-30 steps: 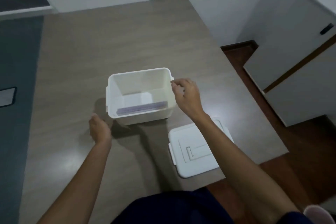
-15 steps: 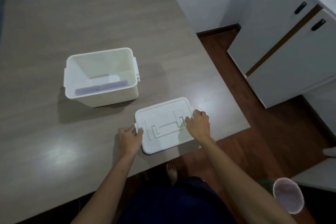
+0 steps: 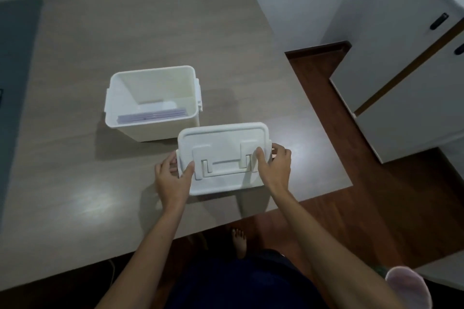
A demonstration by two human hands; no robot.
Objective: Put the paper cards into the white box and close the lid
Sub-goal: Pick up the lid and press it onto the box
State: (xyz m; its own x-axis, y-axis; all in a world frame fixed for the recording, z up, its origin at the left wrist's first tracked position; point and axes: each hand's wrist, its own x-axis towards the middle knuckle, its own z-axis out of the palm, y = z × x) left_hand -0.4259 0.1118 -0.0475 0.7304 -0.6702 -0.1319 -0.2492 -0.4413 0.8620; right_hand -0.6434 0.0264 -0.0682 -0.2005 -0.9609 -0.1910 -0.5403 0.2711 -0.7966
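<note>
Near the front edge of the desk (image 3: 75, 183), the lid (image 3: 223, 155) is now held raised, tilted toward the white box (image 3: 150, 103); half a second ago it lay flat under both hands. The left hand (image 3: 173, 175) is closed on its left edge and the right hand (image 3: 273, 168) on its right edge (thumbs on top). The paper cards (image 3: 153, 116) lie inside the open box, just beyond the lid. Closing is judged to be the only step left.
</note>
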